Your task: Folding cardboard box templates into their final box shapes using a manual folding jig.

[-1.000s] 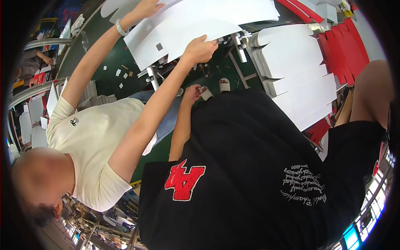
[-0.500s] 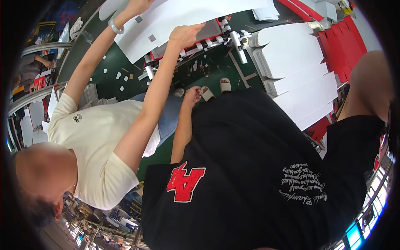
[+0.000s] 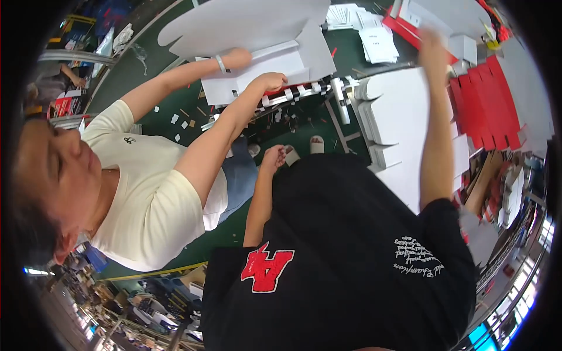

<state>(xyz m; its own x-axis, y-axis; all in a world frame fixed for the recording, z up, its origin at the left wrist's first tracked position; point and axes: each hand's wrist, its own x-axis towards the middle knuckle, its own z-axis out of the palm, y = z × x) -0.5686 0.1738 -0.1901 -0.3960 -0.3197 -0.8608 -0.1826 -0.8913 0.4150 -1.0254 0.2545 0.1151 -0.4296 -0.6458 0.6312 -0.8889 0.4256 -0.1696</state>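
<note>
My left hand (image 3: 273, 158) hangs low in front of my black shirt with its fingers curled, and nothing shows in it. My right arm reaches far forward over a stack of white cardboard blanks (image 3: 398, 99). The right hand (image 3: 432, 50) is smeared by motion beside a red strip of card (image 3: 404, 32) and a small white box (image 3: 462, 48); its fingers cannot be made out. To my left, a co-worker's two hands press on a large white cardboard sheet (image 3: 219, 29), which is partly folded into a box shape over a frame with white rollers (image 3: 293, 93).
Small white printed cards (image 3: 377, 45) lie in a pile at the far middle. Folded red card pieces (image 3: 486, 105) stand at the right, past the white stack. The co-worker in a cream shirt (image 3: 155, 199) sits close on my left. Paper scraps litter the green floor (image 3: 234, 234).
My right arm has swung forward from the right edge to over the white stack. The co-worker's hands have drawn nearer, and the large white sheet is now folded down onto the frame.
</note>
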